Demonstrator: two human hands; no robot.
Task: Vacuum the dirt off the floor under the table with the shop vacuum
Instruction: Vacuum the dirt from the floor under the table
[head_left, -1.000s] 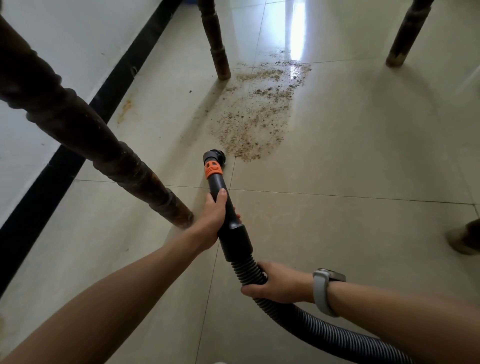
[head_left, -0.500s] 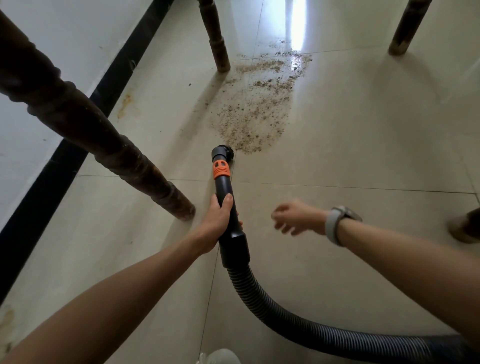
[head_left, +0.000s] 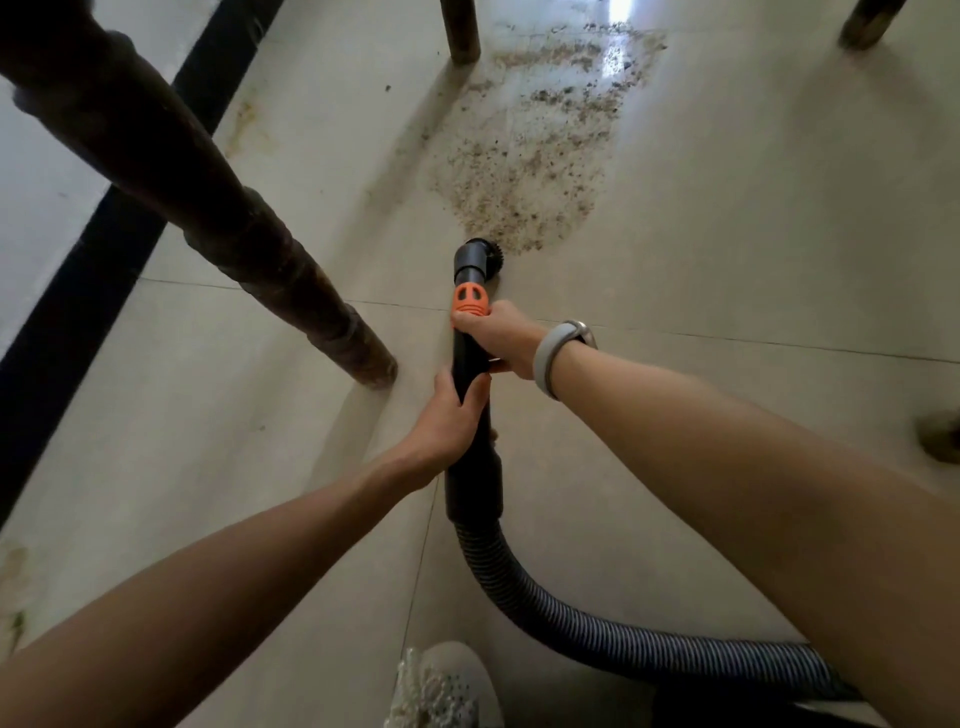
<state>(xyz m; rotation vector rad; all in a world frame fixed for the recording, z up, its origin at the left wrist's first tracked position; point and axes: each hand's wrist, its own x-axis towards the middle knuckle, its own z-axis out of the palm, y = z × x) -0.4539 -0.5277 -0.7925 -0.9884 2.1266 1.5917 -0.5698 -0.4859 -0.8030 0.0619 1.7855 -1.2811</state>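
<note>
2 hands (head_left: 449, 421) grip black wand (head_left: 470, 374).

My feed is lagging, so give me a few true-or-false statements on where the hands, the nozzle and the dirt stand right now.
1. Both hands grip the black wand. True.
2. The right hand is on the ribbed hose. False: it holds the wand just below the orange collar.
3. The brush nozzle sits at the near edge of the dirt patch. True.
4. The left hand holds the wand nearer the nozzle than the right hand does. False: it grips farther back.
</note>
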